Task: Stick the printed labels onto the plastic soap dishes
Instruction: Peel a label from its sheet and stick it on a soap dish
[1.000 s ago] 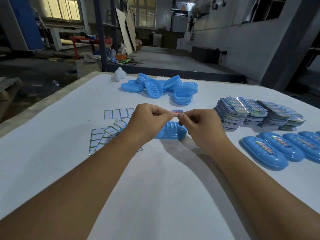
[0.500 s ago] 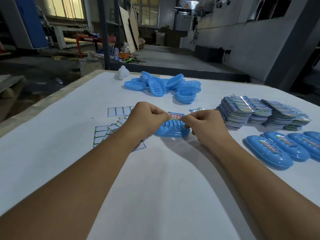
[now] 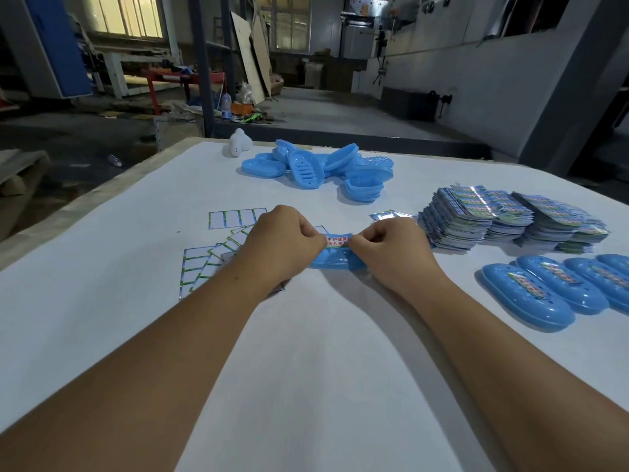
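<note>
Left hand (image 3: 282, 241): fingers curled, pinching the left end of a small printed label with red characters (image 3: 337, 240). Right hand (image 3: 388, 248): fingers curled, pinching the right end of the same label. Label stretched between the two hands, directly above a blue oval plastic soap dish (image 3: 335, 260); whether touching the dish, not discernible. Dish resting on the white-covered table (image 3: 306, 352), about midway between left and right edges, mostly hidden by the hands.

Toward the far edge: loose pile of blue slotted plastic soap dishes (image 3: 320, 170), some tilted, some nested; beside it, nearer the far left corner, a small white rounded object (image 3: 239, 143).

Left of the hands: spent white backing sheets with green-bordered blank cells (image 3: 218, 253), overlapping, partly under the left forearm.

Toward the right edge: three stacks of glossy printed label sheets (image 3: 510, 216), side by side; one loose sheet (image 3: 388, 215) just left of them.

Nearer the right edge, below the stacks: row of blue soap dishes turned upside down, each bearing a colourful label (image 3: 544, 287), lying side by side.
</note>
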Available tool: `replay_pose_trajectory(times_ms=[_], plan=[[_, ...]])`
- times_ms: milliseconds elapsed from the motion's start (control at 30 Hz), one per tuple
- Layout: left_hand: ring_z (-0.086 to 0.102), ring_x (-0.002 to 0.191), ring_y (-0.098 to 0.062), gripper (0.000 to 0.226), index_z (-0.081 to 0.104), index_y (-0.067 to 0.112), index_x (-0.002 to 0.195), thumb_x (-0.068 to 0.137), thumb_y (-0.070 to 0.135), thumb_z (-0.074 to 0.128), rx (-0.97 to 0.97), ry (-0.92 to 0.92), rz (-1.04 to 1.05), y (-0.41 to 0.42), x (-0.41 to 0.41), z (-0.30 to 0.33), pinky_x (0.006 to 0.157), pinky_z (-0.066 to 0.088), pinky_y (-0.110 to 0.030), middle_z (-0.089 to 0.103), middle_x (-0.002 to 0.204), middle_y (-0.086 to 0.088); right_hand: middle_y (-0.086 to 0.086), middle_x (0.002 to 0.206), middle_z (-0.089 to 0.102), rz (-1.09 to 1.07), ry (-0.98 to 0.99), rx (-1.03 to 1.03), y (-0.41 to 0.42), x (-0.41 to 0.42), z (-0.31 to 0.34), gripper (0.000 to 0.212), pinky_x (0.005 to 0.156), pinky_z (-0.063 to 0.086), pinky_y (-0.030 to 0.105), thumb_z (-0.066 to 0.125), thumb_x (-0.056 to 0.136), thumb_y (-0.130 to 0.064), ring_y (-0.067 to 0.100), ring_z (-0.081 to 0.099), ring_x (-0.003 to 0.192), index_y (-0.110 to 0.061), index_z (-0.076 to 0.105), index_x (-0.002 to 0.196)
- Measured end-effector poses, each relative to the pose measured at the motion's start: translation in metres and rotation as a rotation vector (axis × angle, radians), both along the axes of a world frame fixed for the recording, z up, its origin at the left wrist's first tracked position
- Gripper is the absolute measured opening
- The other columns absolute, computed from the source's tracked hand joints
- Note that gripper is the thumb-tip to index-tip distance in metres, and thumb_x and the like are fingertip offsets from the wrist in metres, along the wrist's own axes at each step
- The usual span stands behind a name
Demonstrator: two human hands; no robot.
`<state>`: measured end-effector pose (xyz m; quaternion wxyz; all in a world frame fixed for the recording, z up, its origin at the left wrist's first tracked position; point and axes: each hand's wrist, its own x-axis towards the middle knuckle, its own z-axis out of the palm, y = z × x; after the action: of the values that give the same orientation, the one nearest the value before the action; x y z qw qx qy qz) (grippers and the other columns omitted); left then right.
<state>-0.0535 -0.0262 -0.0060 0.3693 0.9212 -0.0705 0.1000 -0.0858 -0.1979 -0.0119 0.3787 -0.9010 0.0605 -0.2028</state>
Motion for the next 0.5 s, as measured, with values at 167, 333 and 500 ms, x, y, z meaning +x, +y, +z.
replay_pose_trajectory(times_ms=[167,333,500], plan=[[0.060,0.071,-0.002,0.011,0.073,0.026,0.073,0.078,0.035,0.068,0.064,-0.069,0.005,-0.0029,0.0017,-0.0026,0.054,0.042,-0.019,0.066,0.072,0.014,-0.004,0.060,0.068,-0.021,-0.019,-0.046,0.0031,0.0004,-0.0011,0.021,0.053,0.042,0.024,0.068,0.080,-0.029,0.010,0.058,0.059,-0.015,0.071,0.065],[0.060,0.066,-0.006,0.012,0.067,0.028,0.070,0.080,0.033,0.066,0.104,-0.102,0.035,-0.0054,0.0003,-0.0029,0.051,0.040,-0.021,0.063,0.064,0.013,-0.004,0.050,0.059,-0.037,-0.012,-0.082,0.0046,-0.0002,-0.0013,0.026,0.047,0.033,0.024,0.066,0.080,-0.031,0.008,0.048,0.047,-0.016,0.067,0.059],[0.062,0.068,-0.010,0.013,0.070,0.026,0.076,0.085,0.033,0.064,0.109,-0.106,0.028,-0.0065,0.0010,-0.0043,0.054,0.044,-0.025,0.067,0.070,0.009,0.003,0.050,0.056,-0.042,-0.012,-0.086,0.0052,-0.0005,-0.0010,0.029,0.046,0.032,0.025,0.065,0.080,-0.031,0.012,0.042,0.045,-0.011,0.066,0.059]])
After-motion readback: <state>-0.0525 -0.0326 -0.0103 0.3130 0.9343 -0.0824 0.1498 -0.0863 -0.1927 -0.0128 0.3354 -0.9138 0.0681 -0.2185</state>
